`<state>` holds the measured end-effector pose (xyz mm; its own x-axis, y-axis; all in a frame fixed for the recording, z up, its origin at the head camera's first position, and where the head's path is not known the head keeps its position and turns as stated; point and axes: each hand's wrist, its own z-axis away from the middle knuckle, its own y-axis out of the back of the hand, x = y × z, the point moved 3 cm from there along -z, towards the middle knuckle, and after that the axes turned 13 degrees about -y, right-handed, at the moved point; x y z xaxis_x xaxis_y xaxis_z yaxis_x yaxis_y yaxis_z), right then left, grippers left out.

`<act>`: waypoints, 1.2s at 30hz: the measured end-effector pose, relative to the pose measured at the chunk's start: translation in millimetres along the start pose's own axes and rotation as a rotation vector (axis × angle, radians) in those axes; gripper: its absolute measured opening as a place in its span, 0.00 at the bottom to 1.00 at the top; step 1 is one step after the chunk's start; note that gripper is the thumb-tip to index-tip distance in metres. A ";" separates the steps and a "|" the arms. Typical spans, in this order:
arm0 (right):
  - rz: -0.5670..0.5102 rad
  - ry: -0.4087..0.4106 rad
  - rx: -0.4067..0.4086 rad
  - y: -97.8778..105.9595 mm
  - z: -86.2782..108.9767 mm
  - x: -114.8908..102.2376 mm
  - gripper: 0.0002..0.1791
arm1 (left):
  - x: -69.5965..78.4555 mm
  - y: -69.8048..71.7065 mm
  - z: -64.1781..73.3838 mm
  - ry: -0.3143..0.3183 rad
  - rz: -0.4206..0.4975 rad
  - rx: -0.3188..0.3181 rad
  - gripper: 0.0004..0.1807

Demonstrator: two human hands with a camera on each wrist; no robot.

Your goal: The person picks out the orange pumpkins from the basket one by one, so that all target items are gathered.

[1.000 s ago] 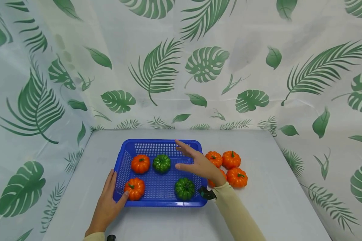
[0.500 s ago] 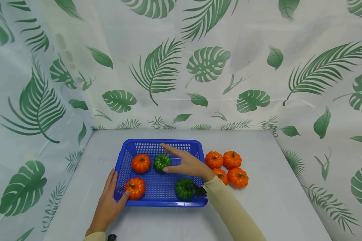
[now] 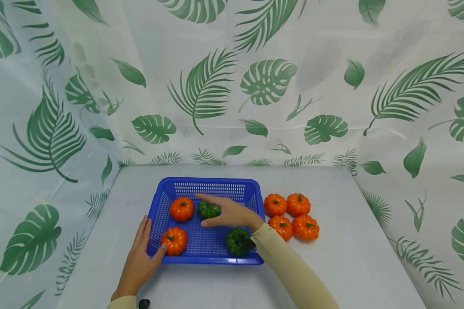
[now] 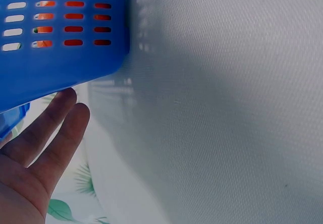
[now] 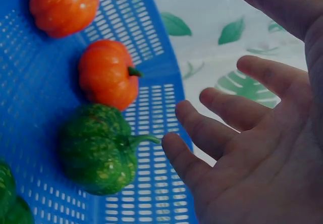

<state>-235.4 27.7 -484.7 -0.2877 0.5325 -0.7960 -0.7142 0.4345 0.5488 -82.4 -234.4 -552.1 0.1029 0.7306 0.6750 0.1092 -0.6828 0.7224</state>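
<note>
A blue perforated basket (image 3: 207, 260) stands on the white table, holding two orange pumpkins, one at back left (image 3: 181, 209) and one at front left (image 3: 174, 241). Two green pumpkins are in it too, one at back middle (image 3: 208, 210) and one at front right (image 3: 237, 241). My left hand (image 3: 138, 258) rests against the basket's left front corner, fingers straight along the outside and thumb at the rim. My right hand (image 3: 232, 213) hovers over the basket, fingers extended and thumb apart, holding nothing. In the right wrist view its fingers point toward the back green pumpkin's stem (image 5: 146, 139).
Several orange pumpkins (image 3: 305, 227) sit close together on the table, just right of the basket. White sheeting (image 3: 272, 141) printed with green leaves rises behind and at both sides. A small dark object (image 3: 144, 304) shows beside the left wrist.
My right hand has moved left and slightly down, from the basket's right part to over the back green pumpkin, partly covering it. My left hand stays at the corner.
</note>
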 end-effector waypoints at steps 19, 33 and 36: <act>0.103 -0.046 -0.117 -38.2 -29.2 -2.4 0.46 | -3.4 -2.2 -0.6 0.007 0.007 -0.004 0.51; 0.168 -0.041 -0.181 -61.6 -49.0 -2.6 0.45 | -2.2 -0.8 -0.5 -0.007 0.012 0.003 0.51; 0.181 -0.039 -0.189 -64.9 -52.6 -1.9 0.45 | -2.6 -0.3 -0.8 -0.014 0.011 0.007 0.51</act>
<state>-222.1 -39.7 -532.3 -0.3996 0.6181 -0.6770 -0.7611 0.1880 0.6208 -83.5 -236.1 -554.0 0.1177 0.7233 0.6804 0.1146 -0.6905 0.7142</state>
